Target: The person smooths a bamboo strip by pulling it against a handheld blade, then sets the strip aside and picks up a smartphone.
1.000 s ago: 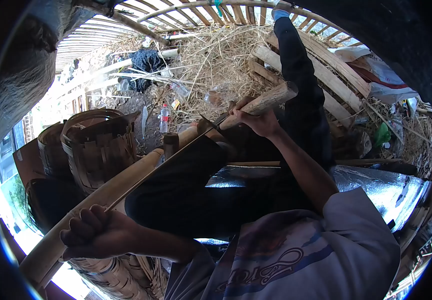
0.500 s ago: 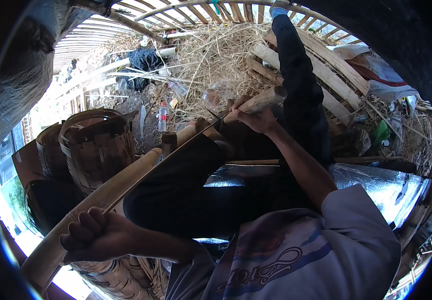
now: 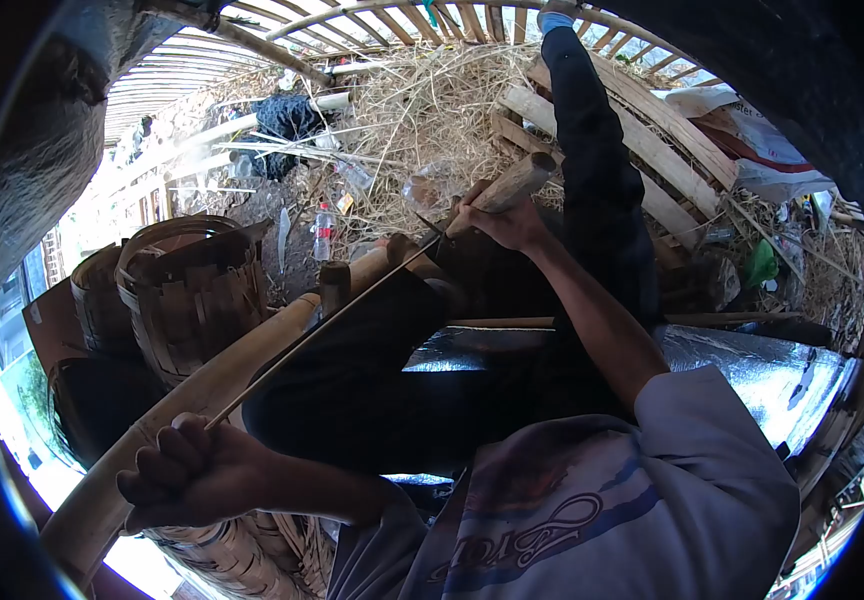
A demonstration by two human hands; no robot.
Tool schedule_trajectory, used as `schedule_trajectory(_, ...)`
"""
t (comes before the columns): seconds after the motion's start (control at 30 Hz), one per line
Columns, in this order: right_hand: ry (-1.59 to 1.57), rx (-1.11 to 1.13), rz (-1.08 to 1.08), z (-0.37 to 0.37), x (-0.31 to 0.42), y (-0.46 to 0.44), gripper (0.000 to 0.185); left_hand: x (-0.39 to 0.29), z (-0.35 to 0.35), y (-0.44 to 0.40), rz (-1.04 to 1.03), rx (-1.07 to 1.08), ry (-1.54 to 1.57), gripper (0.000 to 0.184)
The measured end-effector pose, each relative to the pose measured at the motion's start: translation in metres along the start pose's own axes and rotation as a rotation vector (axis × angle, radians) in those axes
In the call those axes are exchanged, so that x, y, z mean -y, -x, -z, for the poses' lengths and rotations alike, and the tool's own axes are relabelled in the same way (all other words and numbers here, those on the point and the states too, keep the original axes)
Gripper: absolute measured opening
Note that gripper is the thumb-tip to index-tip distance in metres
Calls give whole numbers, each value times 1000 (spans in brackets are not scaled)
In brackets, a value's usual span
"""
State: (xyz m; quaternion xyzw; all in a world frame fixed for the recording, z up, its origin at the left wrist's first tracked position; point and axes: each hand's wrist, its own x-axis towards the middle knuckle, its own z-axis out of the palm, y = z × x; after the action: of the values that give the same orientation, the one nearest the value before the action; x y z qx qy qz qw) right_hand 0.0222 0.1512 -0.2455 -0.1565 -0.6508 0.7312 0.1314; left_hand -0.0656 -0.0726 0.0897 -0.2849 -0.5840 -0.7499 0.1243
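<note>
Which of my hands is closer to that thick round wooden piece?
Your right. The right hand is wrapped around one end of the wooden piece; the left hand is well apart from it, closed on the near end of the thin strip.

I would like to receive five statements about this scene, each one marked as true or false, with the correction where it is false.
1. The right hand grips a thick wooden rod. True.
2. The left hand lies open and flat. False: it is closed on the end of a thin strip.
3. The bottle carries a red label. True.
4. The big pole is thinner than the strip. False: the pole is much thicker.
5. The open-topped basket stands on the picture's right side. False: it stands on the left side.
</note>
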Motion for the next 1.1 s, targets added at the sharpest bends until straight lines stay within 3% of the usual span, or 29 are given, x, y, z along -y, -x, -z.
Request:
schedule_trajectory(0.1, 141, 7, 76, -8, -35, 9, 10, 2, -7, -3, -9, 31, 83, 46)
schedule_trajectory(0.13, 146, -2, 89, 1, -36, 2, 10, 3, -15, -2, -32, -78, -52, 46)
schedule_trajectory(0.2, -72, -3, -283, 10, -33, -2, 10, 2, -18, -3, -45, -181, -202, 47)
schedule_trajectory(0.23, -78, -1, -289, 9, -17, -2, 10, 2, -17, -3, -42, -113, -132, 47)
schedule_trajectory(0.33, 87, 46, -218, 1, -5, 1, 10, -1, -12, -1, -9, -36, -23, 46)
schedule_trajectory(0.4, 134, -22, 99, -11, -48, 11, 10, -2, -13, 2, 3, -21, 31, 46)
schedule_trajectory(0.43, 141, -31, 107, -9, -53, 13, 10, -1, -14, 2, -22, -61, -45, 46)
schedule_trajectory(0.53, -6, -64, 41, 3, -45, 9, 9, 2, -21, -1, -52, -112, -104, 46)
schedule_trajectory(0.6, 29, 23, -408, 14, 5, 3, 8, 2, -18, -1, -37, -123, -112, 46)
schedule_trajectory(0.63, 22, 29, -419, 7, 0, 8, 8, 1, -15, -1, -35, -98, -94, 46)
schedule_trajectory(0.7, -194, -98, -85, -2, -14, 16, 8, 1, -15, 0, -38, -78, -64, 46)
schedule_trajectory(0.73, -186, -98, -80, -2, -24, 20, 8, 0, -18, 2, -34, -132, -94, 46)
schedule_trajectory(0.8, 364, 67, 95, 3, -36, 22, 13, 2, -22, -1, -41, -178, -103, 46)
schedule_trajectory(0.83, 368, 60, 106, 6, -41, 16, 13, 3, -21, -4, -38, -145, -90, 46)
schedule_trajectory(0.9, -46, -70, -53, 12, -52, 7, 21, 4, -16, -5, -35, -112, -93, 46)
schedule_trajectory(0.93, -53, -69, -51, 18, -52, 3, 21, 5, -14, -5, -40, -98, -52, 46)
schedule_trajectory(1.0, -252, -339, -651, 35, -54, 0, 27, 5, -14, -6, -44, -82, -10, 46)
schedule_trajectory(1.1, -135, -492, -639, 39, -65, 4, 29, 5, -18, -4, -58, -264, -124, 45)
